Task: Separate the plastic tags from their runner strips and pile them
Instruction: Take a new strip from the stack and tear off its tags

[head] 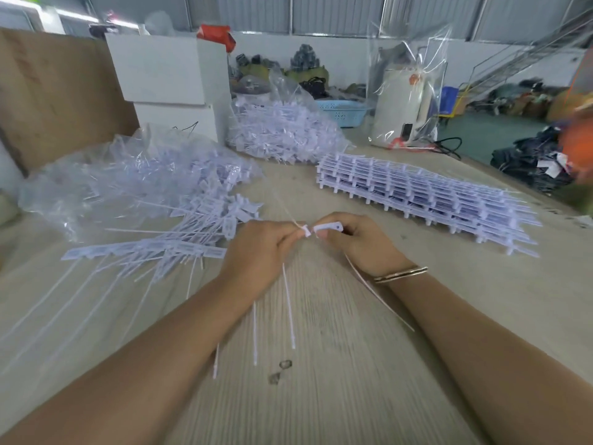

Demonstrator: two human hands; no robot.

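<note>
White plastic tag [327, 227] pinched in right hand [359, 242]; left hand [256, 252] grips runner strip [305, 231] above worktop [337, 364].

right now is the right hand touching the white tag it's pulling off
Touching. The head view shows the right hand with its fingers curled round the white tag, pinching it near the left hand.

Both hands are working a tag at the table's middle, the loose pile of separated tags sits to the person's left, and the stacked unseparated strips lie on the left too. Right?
Not quite. The head view shows the stacked strips on the person's right, not the left. The rest holds: left hand and right hand pinch a tag mid-table, and the loose pile lies left.
</note>
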